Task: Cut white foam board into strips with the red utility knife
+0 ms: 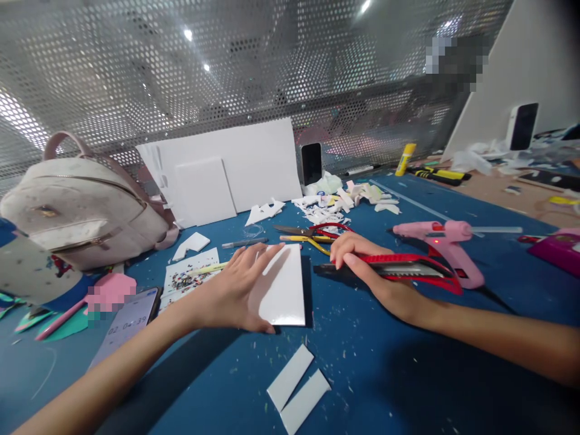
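Observation:
My left hand (235, 290) lies flat with fingers stretched out on a white foam board piece (285, 290) on the blue mat, pressing it down. My right hand (367, 266) is wrapped around a red utility knife (408, 267), its tip pointing left at the board's right edge. Two narrow white strips (296, 386) lie on the mat in front of the board.
A pink glue gun (444, 241) sits right of the knife. Red and yellow scissors (312, 234), a pen and white scraps (344, 199) lie behind. White boards (226, 169) lean on the perforated wall. A backpack (81, 205) and a phone (129, 323) are at left.

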The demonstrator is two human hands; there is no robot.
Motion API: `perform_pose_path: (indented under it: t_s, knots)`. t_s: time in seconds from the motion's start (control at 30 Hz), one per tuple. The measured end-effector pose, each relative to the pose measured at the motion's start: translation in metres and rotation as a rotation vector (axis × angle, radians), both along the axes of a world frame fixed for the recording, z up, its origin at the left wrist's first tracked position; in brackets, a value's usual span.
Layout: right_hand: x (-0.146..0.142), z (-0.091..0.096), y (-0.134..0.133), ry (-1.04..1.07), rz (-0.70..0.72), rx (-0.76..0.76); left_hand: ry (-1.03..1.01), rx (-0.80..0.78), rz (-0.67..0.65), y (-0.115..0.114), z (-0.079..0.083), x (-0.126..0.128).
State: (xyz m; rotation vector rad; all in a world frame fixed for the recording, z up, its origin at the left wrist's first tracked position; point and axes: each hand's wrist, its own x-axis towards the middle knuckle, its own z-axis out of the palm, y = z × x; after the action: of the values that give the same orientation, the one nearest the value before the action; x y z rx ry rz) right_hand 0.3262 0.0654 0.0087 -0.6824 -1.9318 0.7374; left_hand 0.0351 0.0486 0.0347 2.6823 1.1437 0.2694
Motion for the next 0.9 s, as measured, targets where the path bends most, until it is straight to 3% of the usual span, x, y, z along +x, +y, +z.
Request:
perform_pose_path:
  t_s: [0.2, 0.37, 0.47, 0.57, 0.73, 0.9]
  knots:
    - [-0.004, 0.007, -0.005, -0.08, 0.006, 0.145, -0.063, 0.188, 0.092, -0.027, 0.006, 0.015]
    - [-0.011, 0.024, -0.004, -0.338, 0.065, 0.01, -0.132, 0.319, 0.251, -0.044, -0.002, 0.022]
    - [-0.019, 0.039, -0.005, -0.489, -0.003, -0.016, -0.167, 0.304, 0.342, -0.047, -0.006, 0.021]
    - [-0.031, 0.045, -0.006, -0.515, 0.05, -0.122, -0.212, 0.308, 0.39, -0.048, -0.008, 0.02]
    - [-0.038, 0.034, 0.008, -0.41, 0.112, -0.213, -0.287, 0.258, 0.381, -0.058, -0.011, 0.019]
    - [-0.021, 0.026, 0.041, -0.548, 0.007, -0.122, -0.472, -0.004, 0.385, -0.076, -0.011, 0.012]
